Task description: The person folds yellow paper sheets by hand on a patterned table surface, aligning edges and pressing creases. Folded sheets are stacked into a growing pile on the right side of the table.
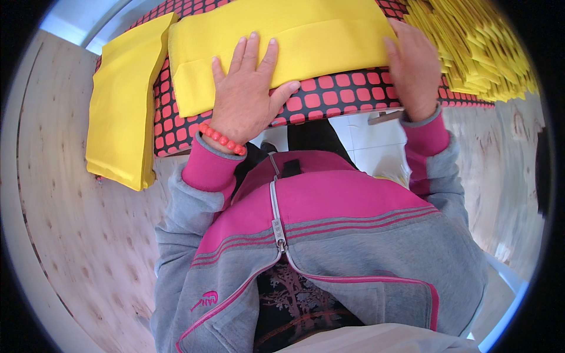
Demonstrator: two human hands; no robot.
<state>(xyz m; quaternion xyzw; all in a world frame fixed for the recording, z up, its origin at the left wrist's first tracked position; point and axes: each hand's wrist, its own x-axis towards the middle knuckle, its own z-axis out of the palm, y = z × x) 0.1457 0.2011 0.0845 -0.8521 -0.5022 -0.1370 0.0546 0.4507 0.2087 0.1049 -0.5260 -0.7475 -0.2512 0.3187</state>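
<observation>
A wide piece of yellow fabric (329,41) lies flat on a table, with a fold line running along its length. My left hand (244,91) presses flat on its near edge, fingers spread, a red bead bracelet at the wrist. At the fabric's right end is my right hand (414,65), its fingers bent over the edge; whether they pinch the cloth cannot be made out. To the left, a folded yellow stack (123,106) hangs partly over the table's corner.
A red-and-black patterned cover (329,97) lies over the table. At the far right sits a tall pile of folded yellow pieces (477,47). Wooden board surfaces (59,147) flank the table on both sides. White floor tiles (376,132) show beneath the near edge.
</observation>
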